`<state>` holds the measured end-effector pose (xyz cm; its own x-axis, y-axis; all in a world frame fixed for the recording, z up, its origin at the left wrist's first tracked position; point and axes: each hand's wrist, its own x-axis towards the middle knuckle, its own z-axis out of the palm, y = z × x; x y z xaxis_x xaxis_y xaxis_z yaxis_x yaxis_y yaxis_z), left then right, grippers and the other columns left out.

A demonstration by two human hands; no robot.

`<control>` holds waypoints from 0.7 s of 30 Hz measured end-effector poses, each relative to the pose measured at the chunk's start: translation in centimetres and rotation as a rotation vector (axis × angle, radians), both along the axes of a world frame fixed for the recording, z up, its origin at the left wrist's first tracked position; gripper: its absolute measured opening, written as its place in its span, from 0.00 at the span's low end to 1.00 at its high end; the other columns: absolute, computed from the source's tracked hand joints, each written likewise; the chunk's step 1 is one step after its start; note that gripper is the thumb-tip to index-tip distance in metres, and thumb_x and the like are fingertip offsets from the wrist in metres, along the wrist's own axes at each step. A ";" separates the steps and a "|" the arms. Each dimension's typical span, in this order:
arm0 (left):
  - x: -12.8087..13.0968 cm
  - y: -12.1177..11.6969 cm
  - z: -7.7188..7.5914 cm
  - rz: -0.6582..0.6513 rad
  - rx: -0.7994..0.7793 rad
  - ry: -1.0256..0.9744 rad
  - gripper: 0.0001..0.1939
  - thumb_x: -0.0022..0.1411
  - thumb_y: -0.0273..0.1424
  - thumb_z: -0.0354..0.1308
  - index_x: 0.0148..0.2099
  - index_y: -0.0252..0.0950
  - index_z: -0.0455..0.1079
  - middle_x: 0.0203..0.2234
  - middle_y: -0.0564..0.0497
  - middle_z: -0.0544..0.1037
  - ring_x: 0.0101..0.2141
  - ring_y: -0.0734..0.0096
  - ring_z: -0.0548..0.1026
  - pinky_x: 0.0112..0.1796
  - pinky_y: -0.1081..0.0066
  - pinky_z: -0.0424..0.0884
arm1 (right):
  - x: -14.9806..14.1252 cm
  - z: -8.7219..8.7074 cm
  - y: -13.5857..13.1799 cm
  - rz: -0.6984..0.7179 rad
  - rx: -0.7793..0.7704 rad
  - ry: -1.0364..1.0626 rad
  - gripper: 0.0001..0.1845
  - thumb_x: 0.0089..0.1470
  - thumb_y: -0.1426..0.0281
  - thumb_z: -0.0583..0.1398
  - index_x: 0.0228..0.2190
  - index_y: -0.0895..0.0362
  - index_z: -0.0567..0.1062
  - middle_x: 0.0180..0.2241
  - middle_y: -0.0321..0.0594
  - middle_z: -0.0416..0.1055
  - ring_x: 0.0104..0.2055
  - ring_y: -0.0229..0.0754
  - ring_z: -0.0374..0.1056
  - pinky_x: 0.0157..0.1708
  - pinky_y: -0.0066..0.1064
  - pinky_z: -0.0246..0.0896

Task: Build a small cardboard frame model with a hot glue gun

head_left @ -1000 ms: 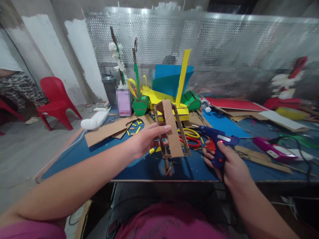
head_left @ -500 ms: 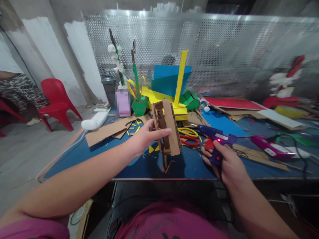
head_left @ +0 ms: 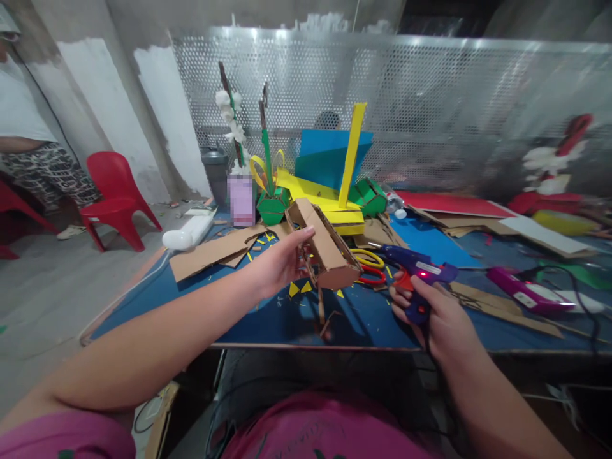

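My left hand [head_left: 289, 255] grips a brown cardboard box frame [head_left: 327, 245] above the blue table, its thumb on the top strip and the other fingers partly hidden behind. The frame is tilted, one many-sided end facing me, with gaps along its side. In my right hand [head_left: 430, 306] is a dark blue hot glue gun [head_left: 415, 264], a red light lit on its body. Its nozzle points left, toward the frame but apart from it. Scissors with yellow and red handles [head_left: 370, 274] lie between the two. Small yellow scraps [head_left: 300, 289] lie below the frame.
Behind stand a yellow cardboard piece [head_left: 354, 159], a green planter-like box [head_left: 272, 207] and blue sheets [head_left: 329, 153]. Flat cardboard [head_left: 210, 255] and a white power strip [head_left: 189, 231] lie left. A purple box [head_left: 528, 293] and cardboard strips [head_left: 507, 309] lie right. A person [head_left: 29, 115] stands far left.
My left hand has turned the cardboard frame so that its many-sided end now faces me. The glue gun stays in my right hand, nearly unmoved. The whole view has shifted slightly.
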<state>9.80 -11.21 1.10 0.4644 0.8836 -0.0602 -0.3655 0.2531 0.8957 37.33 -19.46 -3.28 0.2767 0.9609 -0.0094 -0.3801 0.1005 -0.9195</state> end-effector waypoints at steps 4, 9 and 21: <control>-0.7 -0.1 0.8 -0.080 -0.027 -0.098 0.30 0.59 0.55 0.69 0.52 0.36 0.81 0.42 0.40 0.87 0.47 0.50 0.84 0.50 0.58 0.76 | 0.1 -0.1 -0.1 -0.009 -0.015 0.002 0.25 0.40 0.57 0.83 0.34 0.56 0.82 0.25 0.33 0.65 0.26 0.33 0.59 0.19 0.20 0.57; -1.1 -1.3 2.1 -0.172 0.045 -0.134 0.34 0.55 0.57 0.63 0.54 0.37 0.80 0.46 0.39 0.87 0.52 0.45 0.84 0.48 0.57 0.77 | 0.2 0.0 0.0 -0.020 -0.043 -0.002 0.28 0.35 0.56 0.85 0.32 0.55 0.81 0.24 0.33 0.66 0.25 0.34 0.60 0.19 0.20 0.58; -1.2 -2.0 1.9 -0.271 0.022 -0.188 0.38 0.50 0.58 0.65 0.55 0.36 0.81 0.47 0.36 0.87 0.46 0.46 0.83 0.45 0.56 0.79 | 0.3 -0.1 0.4 0.010 -0.015 0.027 0.23 0.36 0.59 0.84 0.32 0.56 0.85 0.24 0.35 0.64 0.26 0.35 0.58 0.18 0.22 0.56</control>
